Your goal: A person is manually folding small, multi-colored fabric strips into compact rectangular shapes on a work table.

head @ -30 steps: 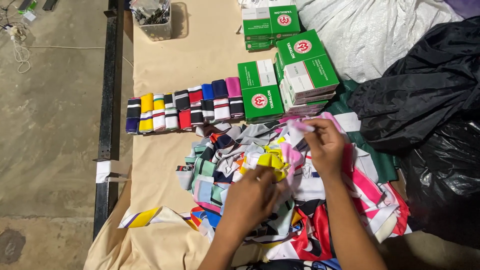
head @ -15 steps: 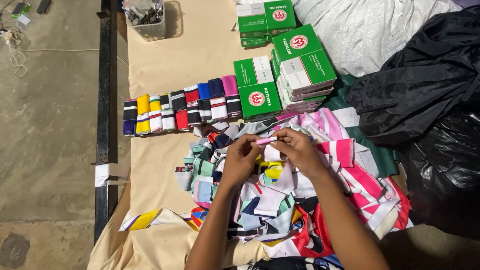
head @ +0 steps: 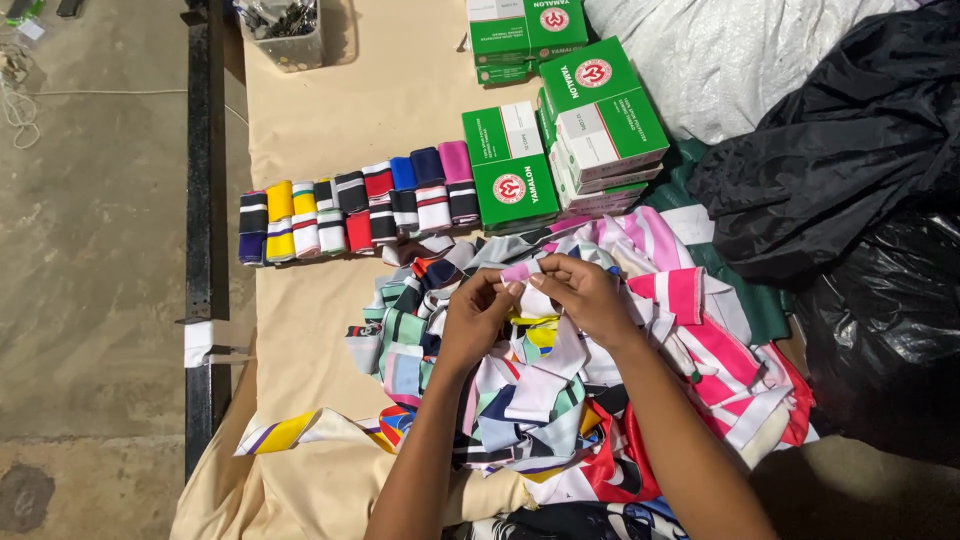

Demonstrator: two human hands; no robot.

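Note:
My left hand (head: 474, 316) and my right hand (head: 585, 292) meet over a heap of striped fabric strips (head: 560, 390) and pinch a small pink and white strip (head: 522, 273) between their fingertips. The heap spreads across the cream table cloth (head: 300, 330) under both forearms. Beyond the hands a row of folded striped bands (head: 360, 208) in purple, yellow, red, black, blue and pink lies side by side.
Green and white boxes (head: 560, 140) are stacked behind the heap. A white sack (head: 740, 60) and black plastic bags (head: 860, 200) fill the right side. A clear tub of small items (head: 285, 30) stands at the far left corner. The table's dark edge rail (head: 200, 200) borders concrete floor.
My left hand has risen from the heap to meet my right hand, which came back toward the middle. Both now hold the pink and white strip together.

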